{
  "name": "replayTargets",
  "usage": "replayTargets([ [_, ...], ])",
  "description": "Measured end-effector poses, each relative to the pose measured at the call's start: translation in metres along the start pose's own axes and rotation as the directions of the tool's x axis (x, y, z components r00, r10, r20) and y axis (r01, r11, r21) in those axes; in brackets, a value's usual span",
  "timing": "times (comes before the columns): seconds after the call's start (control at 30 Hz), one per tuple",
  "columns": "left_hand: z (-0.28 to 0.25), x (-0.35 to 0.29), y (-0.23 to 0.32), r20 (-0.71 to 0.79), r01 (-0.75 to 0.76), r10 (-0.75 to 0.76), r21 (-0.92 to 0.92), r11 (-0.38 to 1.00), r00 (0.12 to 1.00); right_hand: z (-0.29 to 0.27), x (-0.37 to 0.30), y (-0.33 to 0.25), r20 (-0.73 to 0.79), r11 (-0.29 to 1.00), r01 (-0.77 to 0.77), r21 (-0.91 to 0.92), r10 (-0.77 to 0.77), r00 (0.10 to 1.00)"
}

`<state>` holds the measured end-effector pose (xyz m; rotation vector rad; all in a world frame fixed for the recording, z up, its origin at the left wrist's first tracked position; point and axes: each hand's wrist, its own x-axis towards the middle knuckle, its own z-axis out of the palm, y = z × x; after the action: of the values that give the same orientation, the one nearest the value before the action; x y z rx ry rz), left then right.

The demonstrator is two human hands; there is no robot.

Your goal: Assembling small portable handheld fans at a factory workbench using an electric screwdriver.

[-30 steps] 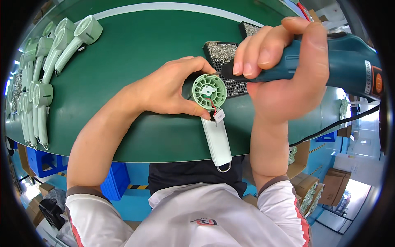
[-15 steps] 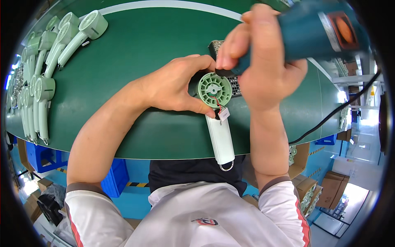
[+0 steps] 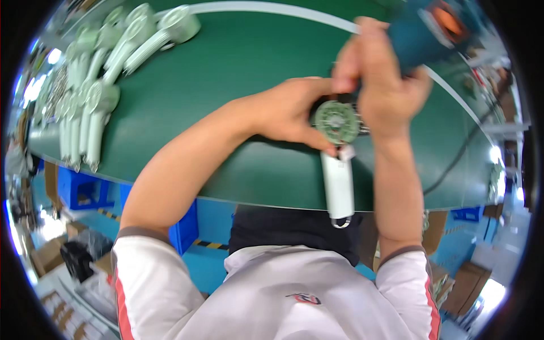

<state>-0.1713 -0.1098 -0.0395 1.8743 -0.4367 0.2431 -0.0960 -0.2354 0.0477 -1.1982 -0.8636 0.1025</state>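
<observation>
My left hand (image 3: 292, 110) is curled around the round green head (image 3: 338, 122) of a handheld fan, thumb at its lower side. The head's ribbed inner face points up. Its white handle (image 3: 340, 190) extends toward me, with a metal ring at the end past the table edge. A small white connector (image 3: 347, 152) sits where head meets handle. My right hand (image 3: 385, 85) grips a teal power screwdriver (image 3: 422, 42), blurred by motion. The driver's tip is hidden behind my fingers, close to the fan head's far rim.
Several pale green handheld fans (image 3: 99, 99) lie grouped on the green table (image 3: 226, 51) at the left. A dark perforated block (image 3: 363, 122) is partly hidden behind my right hand. The driver's black cord (image 3: 462, 161) runs down the right side. Blue stools (image 3: 82, 187) stand below.
The whole view has swung, so the table and fans appear farther right. My right hand and the screwdriver have come nearer the fan head, and the driver is tilted more steeply. Both grips persist.
</observation>
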Motion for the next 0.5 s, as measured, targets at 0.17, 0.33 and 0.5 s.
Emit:
replayTargets([
  [0.17,-0.009,-0.007,0.019,0.035,0.125,-0.132,0.154,0.98,0.991,-0.013,0.001,-0.04,-0.099,0.985,-0.133,0.11,0.144,0.985],
  [0.33,-0.005,0.008,0.023,0.07,0.149,-0.155,0.087,0.985,0.985,-0.101,0.016,-0.026,-0.133,0.937,0.223,0.268,-0.193,0.972],
  [0.5,-0.004,0.003,0.019,0.059,0.136,-0.14,0.072,0.988,0.988,-0.097,0.02,-0.001,-0.329,1.0,0.03,-0.005,-0.03,0.944],
])
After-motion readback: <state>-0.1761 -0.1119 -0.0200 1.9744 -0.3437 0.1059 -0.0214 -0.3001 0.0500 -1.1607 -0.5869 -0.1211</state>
